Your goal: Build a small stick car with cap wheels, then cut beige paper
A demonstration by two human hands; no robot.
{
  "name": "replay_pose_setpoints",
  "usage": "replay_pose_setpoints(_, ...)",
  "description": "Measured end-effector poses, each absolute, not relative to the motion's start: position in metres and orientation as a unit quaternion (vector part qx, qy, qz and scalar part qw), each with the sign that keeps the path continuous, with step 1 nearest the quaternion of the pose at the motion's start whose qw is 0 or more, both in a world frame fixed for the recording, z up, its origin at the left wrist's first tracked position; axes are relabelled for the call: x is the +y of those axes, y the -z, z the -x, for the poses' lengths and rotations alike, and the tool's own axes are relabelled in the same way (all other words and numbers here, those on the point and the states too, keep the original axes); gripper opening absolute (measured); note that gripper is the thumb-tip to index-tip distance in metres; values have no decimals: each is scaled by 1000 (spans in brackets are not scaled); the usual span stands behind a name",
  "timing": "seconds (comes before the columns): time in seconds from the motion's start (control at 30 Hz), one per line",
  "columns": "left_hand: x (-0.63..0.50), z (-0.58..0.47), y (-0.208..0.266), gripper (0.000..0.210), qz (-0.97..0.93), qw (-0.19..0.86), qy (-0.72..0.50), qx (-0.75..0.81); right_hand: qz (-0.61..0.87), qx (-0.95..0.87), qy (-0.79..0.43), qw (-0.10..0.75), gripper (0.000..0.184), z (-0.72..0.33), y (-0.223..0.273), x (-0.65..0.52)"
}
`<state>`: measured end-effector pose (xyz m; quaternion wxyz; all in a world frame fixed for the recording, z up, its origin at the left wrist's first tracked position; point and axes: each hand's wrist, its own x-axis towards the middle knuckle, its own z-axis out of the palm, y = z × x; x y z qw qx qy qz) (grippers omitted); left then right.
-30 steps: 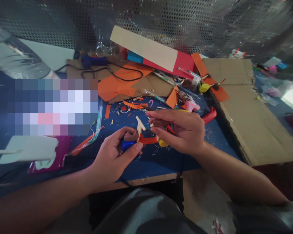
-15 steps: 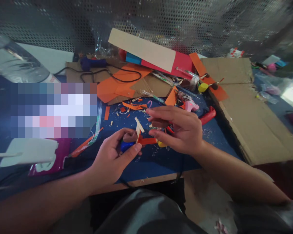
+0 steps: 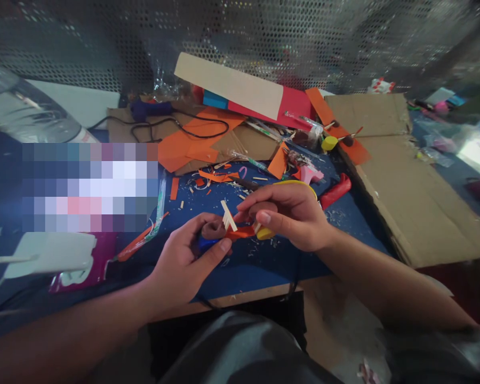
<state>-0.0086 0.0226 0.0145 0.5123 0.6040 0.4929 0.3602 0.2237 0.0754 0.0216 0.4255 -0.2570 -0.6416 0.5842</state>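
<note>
My left hand (image 3: pixel 192 253) is closed around one end of a small handmade craft piece, thumb in front. A brown roll (image 3: pixel 213 229), a blue round part (image 3: pixel 208 244) and pale wooden craft sticks (image 3: pixel 229 216) show at its fingers. From there an orange strip (image 3: pixel 242 233) runs across to a yellow round part (image 3: pixel 266 233). At that other end, my right hand (image 3: pixel 292 213) curls its thumb and fingers around a second brown rounded part (image 3: pixel 263 208). How these parts join is partly hidden by the fingers.
Paper scraps and shavings litter the blue tabletop (image 3: pixel 248 274). Behind lie orange paper (image 3: pixel 202 136), a purple corded tool (image 3: pixel 150 108) and rolled sheets (image 3: pixel 232 85). Cardboard (image 3: pixel 428 197) and a red handle (image 3: pixel 336 191) are rightward; a large bottle (image 3: pixel 28 106) and white charger (image 3: pixel 50 255) leftward.
My right hand has lowered slightly and curled its spread fingers and thumb around the brown part. My left hand keeps its hold; the sticks have tilted a little.
</note>
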Motion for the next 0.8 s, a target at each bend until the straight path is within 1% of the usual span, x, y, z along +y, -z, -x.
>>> replay_pose_setpoints(0.23, 22, 6, -17, 17, -564, 548, -375, 490, 227, -615, -616, 437, 21, -223, -19, 75)
replay_pose_setpoints(0.47, 22, 8, -14, 15, -554, 554, -384, 488, 206, -585, -652, 437, 21, -219, -22, 76)
replay_pose_setpoints(0.63, 22, 8, -15, 15, -550, 561, -387, 483, 182, -597, -642, 445, 32, -218, -21, 76)
replay_pose_setpoints(0.8, 21, 8, -17, 15, -535, 572, -393, 482, 225, -616, -612, 443, 27, -219, -16, 77)
